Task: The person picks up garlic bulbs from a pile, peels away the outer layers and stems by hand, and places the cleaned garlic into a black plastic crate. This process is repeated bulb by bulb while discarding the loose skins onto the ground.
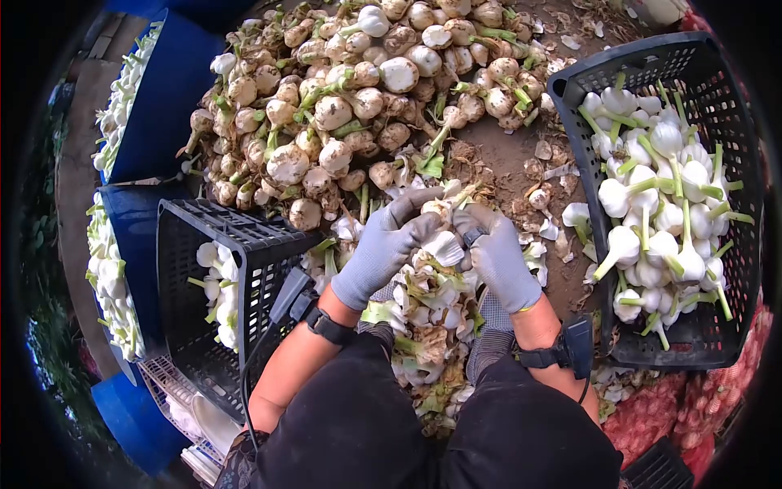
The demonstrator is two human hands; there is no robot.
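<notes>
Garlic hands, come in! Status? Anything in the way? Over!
Left grey-gloved hand gripping pale, round garlic bulb, partly hidden. Right grey-gloved hand beside it, grip unclear. Pale, papery skins heaped below, not blocking hands.

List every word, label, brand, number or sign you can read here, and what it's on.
No readable text in view.
Left glove, right glove: no lettering discernible.
Right-hand black crate, upper blue tub: none discernible.
Left wrist device, right wrist device: any marking is too small to read.
</notes>
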